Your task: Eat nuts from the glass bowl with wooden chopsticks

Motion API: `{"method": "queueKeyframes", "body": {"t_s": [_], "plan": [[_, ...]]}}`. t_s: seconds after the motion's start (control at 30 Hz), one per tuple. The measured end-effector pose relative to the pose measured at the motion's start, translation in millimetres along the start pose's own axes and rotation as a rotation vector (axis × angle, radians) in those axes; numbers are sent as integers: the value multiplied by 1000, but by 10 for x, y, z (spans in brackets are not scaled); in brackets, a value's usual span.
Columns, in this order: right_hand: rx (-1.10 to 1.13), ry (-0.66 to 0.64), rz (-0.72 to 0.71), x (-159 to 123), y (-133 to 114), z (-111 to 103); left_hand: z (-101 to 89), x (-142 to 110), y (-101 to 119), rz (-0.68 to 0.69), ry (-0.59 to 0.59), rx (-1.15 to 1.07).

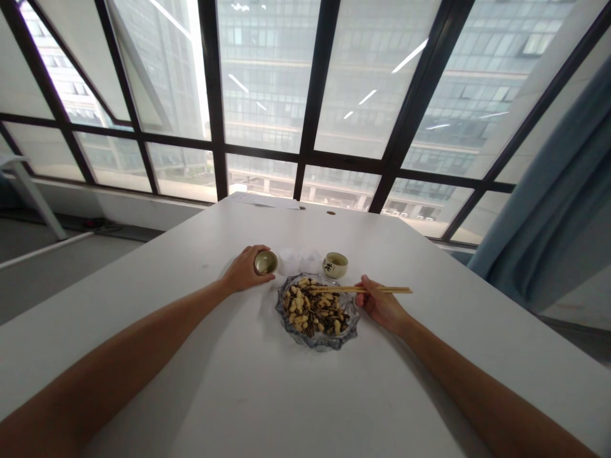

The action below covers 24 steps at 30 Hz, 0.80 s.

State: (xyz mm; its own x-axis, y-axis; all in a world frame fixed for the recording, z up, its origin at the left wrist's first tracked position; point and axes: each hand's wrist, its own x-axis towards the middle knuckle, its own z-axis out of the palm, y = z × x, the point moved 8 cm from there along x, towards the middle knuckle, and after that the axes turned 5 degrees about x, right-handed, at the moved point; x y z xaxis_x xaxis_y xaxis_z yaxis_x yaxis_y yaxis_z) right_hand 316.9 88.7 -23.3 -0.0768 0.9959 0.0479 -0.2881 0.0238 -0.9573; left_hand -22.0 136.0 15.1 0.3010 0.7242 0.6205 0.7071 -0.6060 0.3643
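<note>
Big plain white table [286, 407] is filling most of the view, with a clear scalloped glass dish [317, 345] sitting mid-table. Right hand [379, 305] is closing snugly on two thin light-wood chopsticks [341, 289], tips reaching over the dish. Left hand [242, 270] is curling partway round a small round olive-green cup [266, 262]. Beyond the dish, a cream cup with dark lettering [335, 271] is standing. Tan peanuts [299, 302] are filling the dish, mixed with dark slim seeds [310, 322].
</note>
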Motion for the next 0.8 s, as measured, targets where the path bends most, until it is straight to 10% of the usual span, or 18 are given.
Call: {"method": "queueKeyframes", "body": {"t_s": [0.8], "plan": [[57, -76, 36, 75, 132, -131, 1, -37, 142, 219, 27, 93]]}}
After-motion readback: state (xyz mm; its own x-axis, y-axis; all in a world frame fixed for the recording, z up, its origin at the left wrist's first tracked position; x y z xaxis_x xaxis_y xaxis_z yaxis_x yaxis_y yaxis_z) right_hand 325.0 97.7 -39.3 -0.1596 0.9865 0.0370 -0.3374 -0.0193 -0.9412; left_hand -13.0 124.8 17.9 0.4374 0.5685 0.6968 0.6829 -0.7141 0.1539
